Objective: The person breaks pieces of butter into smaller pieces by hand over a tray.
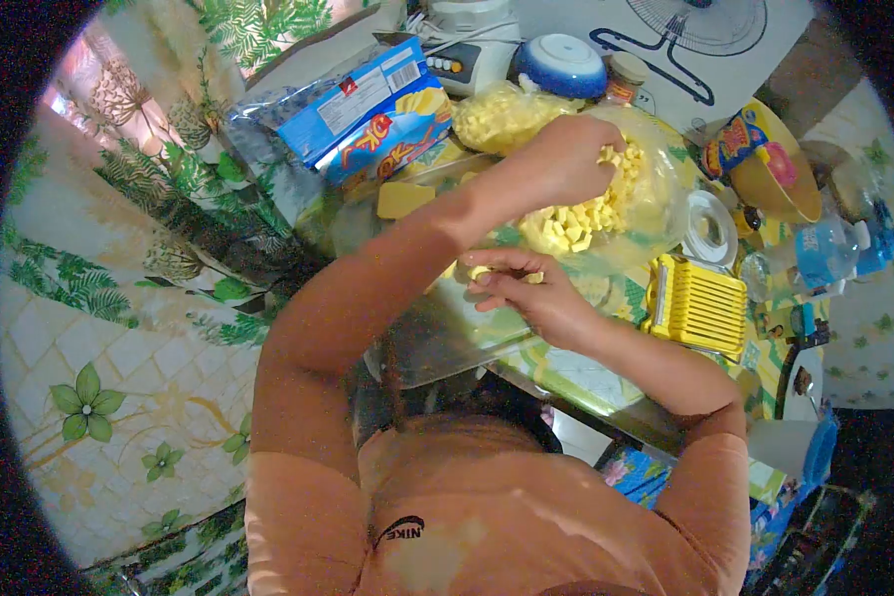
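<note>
Well, my right hand is curled, with small yellow pieces between thumb and fingers — I think a light pinch is best, because they look soft and could be crushed. My left hand is bent over the yellow pile; some pieces are at its fingertips, but I cannot tell if it grips them. Keeping it low should avoid scattering. The pile, just beyond my right hand, is blocky chunks with flat faces, surrounded by thin, shiny clear plastic. Right of this hand is a hard, ridged yellow tool — left of my left hand, a smooth, flat yellow slab.
</note>
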